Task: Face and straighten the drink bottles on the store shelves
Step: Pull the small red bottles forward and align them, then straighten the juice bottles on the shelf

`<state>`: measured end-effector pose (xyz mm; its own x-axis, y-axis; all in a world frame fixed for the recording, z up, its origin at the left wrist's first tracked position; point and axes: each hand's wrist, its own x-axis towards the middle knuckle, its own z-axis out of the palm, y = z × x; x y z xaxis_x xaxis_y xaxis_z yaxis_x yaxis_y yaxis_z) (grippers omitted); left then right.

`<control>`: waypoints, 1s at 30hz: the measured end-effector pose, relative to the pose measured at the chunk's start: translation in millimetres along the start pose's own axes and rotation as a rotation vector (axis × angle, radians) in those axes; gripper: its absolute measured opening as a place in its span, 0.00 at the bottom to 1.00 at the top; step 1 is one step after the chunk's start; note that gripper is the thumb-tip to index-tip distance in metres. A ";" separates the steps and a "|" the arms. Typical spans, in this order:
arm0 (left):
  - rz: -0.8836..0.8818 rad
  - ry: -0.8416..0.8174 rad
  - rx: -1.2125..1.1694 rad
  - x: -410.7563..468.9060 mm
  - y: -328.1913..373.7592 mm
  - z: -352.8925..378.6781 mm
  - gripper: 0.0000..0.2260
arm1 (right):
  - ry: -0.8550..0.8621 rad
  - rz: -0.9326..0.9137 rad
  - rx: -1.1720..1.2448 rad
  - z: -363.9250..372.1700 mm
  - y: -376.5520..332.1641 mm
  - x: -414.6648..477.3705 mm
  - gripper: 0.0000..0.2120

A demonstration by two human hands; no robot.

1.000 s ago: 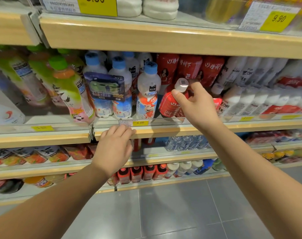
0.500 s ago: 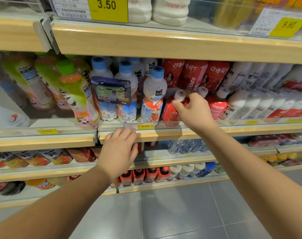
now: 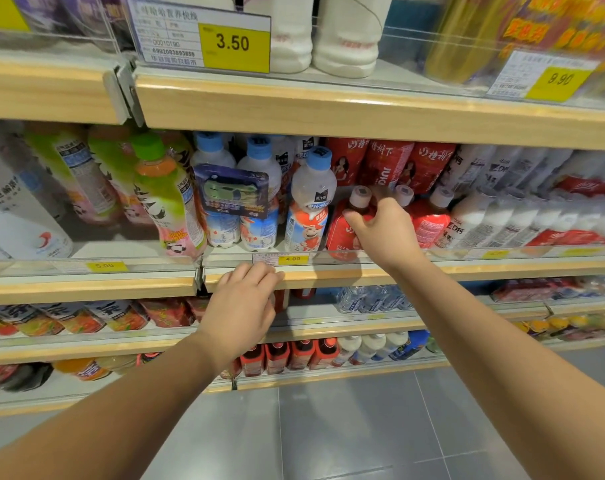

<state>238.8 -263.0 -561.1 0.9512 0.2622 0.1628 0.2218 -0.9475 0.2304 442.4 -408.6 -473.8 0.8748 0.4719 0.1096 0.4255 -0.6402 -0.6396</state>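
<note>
A small red bottle with a white cap (image 3: 342, 233) stands at the front of the middle shelf (image 3: 363, 275). My right hand (image 3: 384, 230) is closed around its upper body, thumb on the left side. Two more red bottles (image 3: 429, 223) stand just to its right. Left of it is a white bottle with a blue cap (image 3: 309, 206), then a twin pack of the same drink with a toy card (image 3: 235, 199). My left hand (image 3: 242, 306) rests with curled fingers on the wooden shelf edge below the 4.00 price tag (image 3: 292, 259).
Green-capped bottles (image 3: 162, 195) lean at the left of the same shelf. White bottles (image 3: 522, 220) fill the right side. Above is a shelf with large white bottles (image 3: 346, 36) and a 3.50 price tag (image 3: 235, 43). Lower shelves hold more drinks. Grey floor tiles lie below.
My right hand has slid from the red bottle's cap down onto its body, and the bottle now stands more upright. The left hand has stayed on the shelf edge.
</note>
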 end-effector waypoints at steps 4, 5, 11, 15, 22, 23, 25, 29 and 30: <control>0.054 -0.102 -0.018 1.1 -10.3 -7.9 0.25 | 0.006 -0.034 -0.051 -7.8 -4.6 -13.4 0.15; 0.059 -0.126 -0.020 1.8 -11.5 -9.6 0.26 | 0.023 -0.064 -0.058 -10.6 -6.3 -19.4 0.16; 0.035 -0.254 -0.022 1.8 -12.6 -26.9 0.27 | -0.024 -0.230 -0.125 -20.9 -17.9 -65.8 0.32; -0.003 -0.307 0.002 -10.4 -24.4 -44.6 0.27 | -0.118 -0.308 -0.114 -16.9 -36.9 -92.0 0.30; -0.132 -0.288 0.030 -45.1 -51.7 -79.9 0.26 | -0.234 -0.416 -0.109 4.6 -81.5 -104.8 0.26; -0.149 -0.285 0.034 -52.0 -56.2 -85.1 0.25 | -0.250 -0.436 -0.098 8.8 -87.4 -105.9 0.26; -0.195 -0.280 0.021 -66.6 -65.9 -95.4 0.25 | -0.280 -0.479 -0.078 18.0 -99.3 -107.8 0.25; -0.270 -0.261 0.060 -98.0 -88.3 -119.4 0.24 | -0.324 -0.530 -0.067 36.6 -131.0 -112.1 0.25; -0.285 -0.253 0.067 -105.8 -95.4 -126.2 0.25 | -0.334 -0.544 -0.075 41.6 -140.1 -113.9 0.25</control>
<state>89.9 -177.2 -479.2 0.8702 0.4716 -0.1426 0.4908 -0.8551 0.1673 273.5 -347.5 -428.3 0.4152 0.8968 0.1529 0.8138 -0.2910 -0.5031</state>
